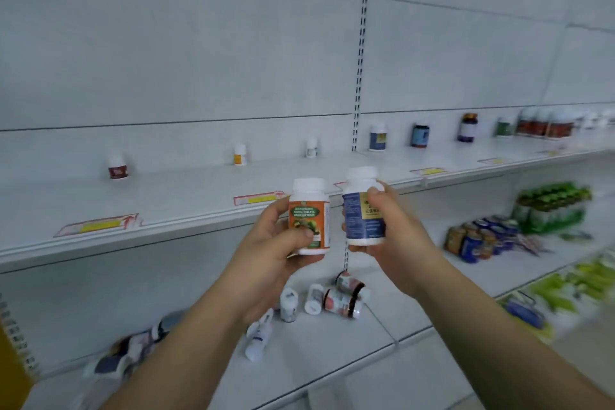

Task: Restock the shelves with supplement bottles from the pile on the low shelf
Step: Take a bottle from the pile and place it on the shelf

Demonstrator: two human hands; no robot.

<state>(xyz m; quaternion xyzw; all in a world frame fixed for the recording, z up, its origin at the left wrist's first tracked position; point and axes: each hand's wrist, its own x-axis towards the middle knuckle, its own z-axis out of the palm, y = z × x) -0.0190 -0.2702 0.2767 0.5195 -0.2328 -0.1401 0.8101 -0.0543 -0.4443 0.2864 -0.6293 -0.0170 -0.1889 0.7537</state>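
An orange-labelled supplement bottle [310, 216] is held upright in the left hand [271, 243], fingers closed around its lower half. Just beside it, a blue-labelled supplement bottle [363, 206] is gripped upright in the right hand [387, 230], thumb pressed on the label. Both are raised in front of the upper shelf [199, 196], where single bottles [240, 154] are spaced well apart. Below the hands, a pile of toppled bottles [332, 299] is scattered on the low shelf [316, 349]. Drink cans [479, 238] are seen further right of the pile.
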